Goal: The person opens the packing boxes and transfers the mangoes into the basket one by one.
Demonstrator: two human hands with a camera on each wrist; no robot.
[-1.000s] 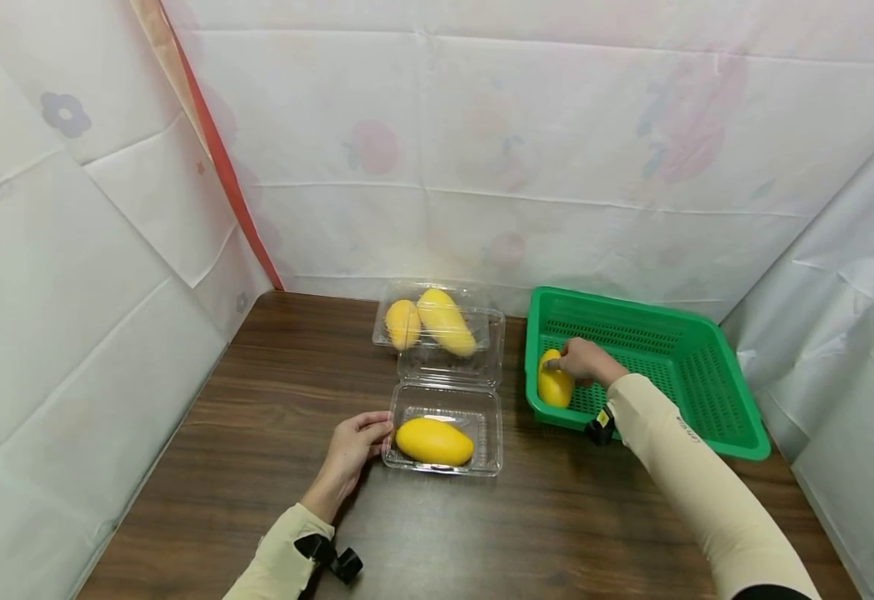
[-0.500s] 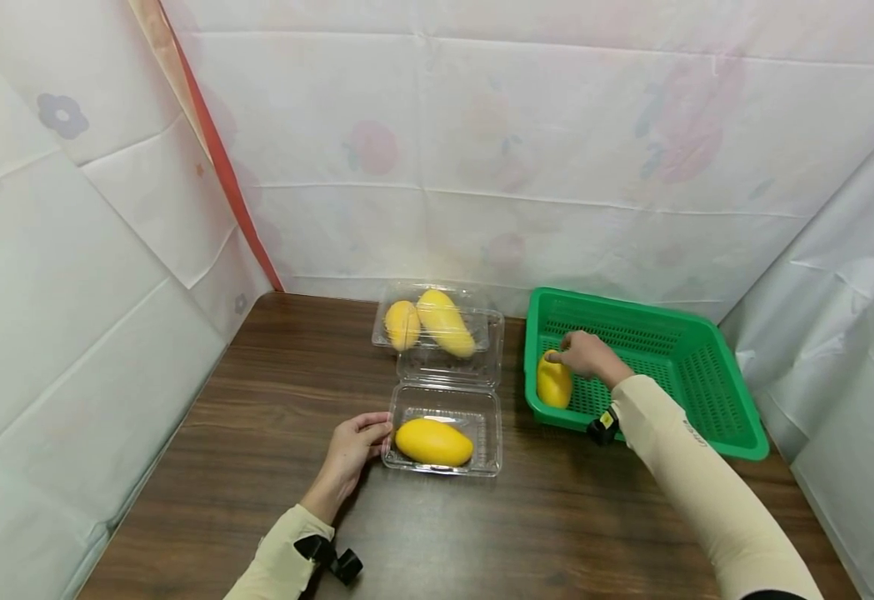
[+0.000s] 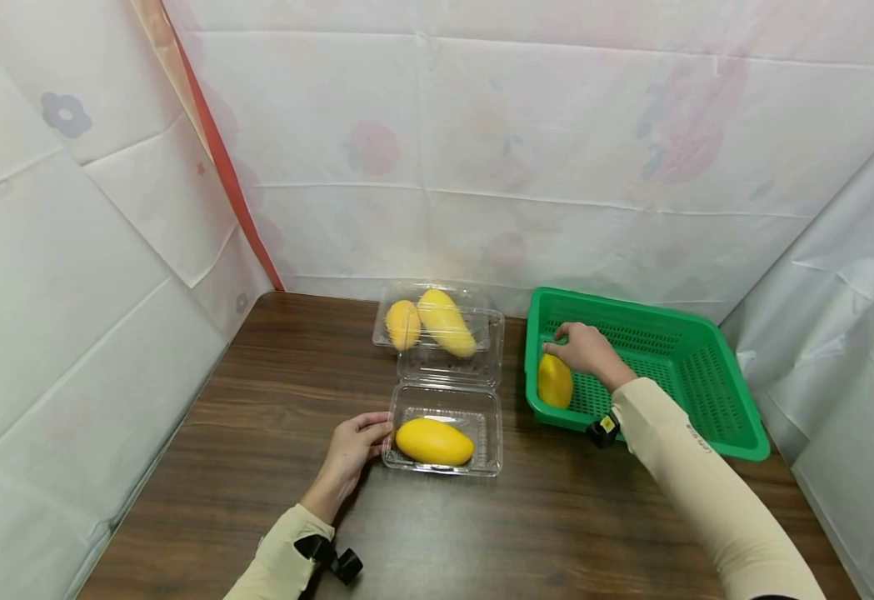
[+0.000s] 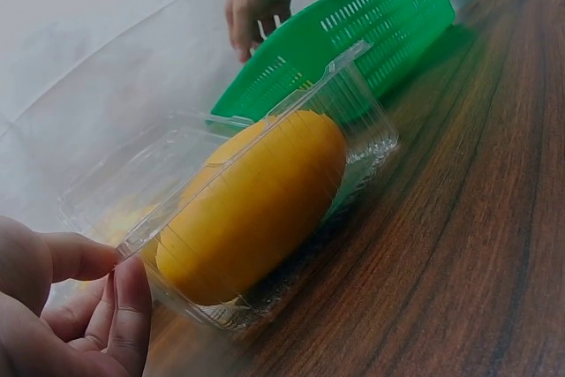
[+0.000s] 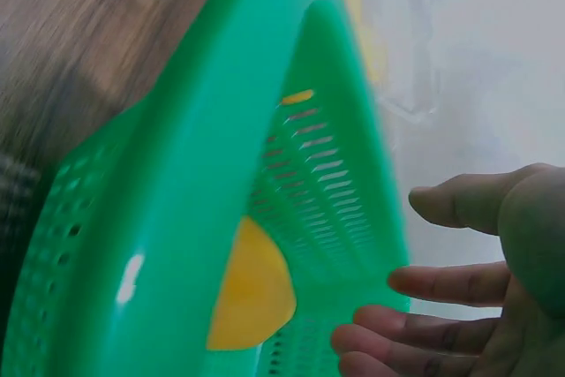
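Observation:
Thumb and fingers of my left hand [image 3: 354, 454] pinch the left rim of an open clear plastic clamshell box [image 3: 487, 429]. Inside that box lies one yellow mango [image 3: 434, 442]; the left wrist view shows it through the clear wall. The box's lid [image 3: 491, 367] is folded back. My right hand [image 3: 586, 348] is over the left end of a green basket [image 3: 717, 383], its fingers extended and apart in the right wrist view. Just below its fingertips another mango [image 3: 555, 385] stands against the basket's left wall, partly hidden by the rim in the right wrist view.
Behind the open box is a second clear box [image 3: 381, 332] with two mangoes [image 3: 447, 323] in it, overlapped by the raised lid in the head view. The brown wooden table [image 3: 279, 400] ends at white sheeting [image 3: 317, 225] at the back and sides.
My right hand has lifted slightly off the mango in the basket, which has turned a little in place. My left hand and the open box have stayed put.

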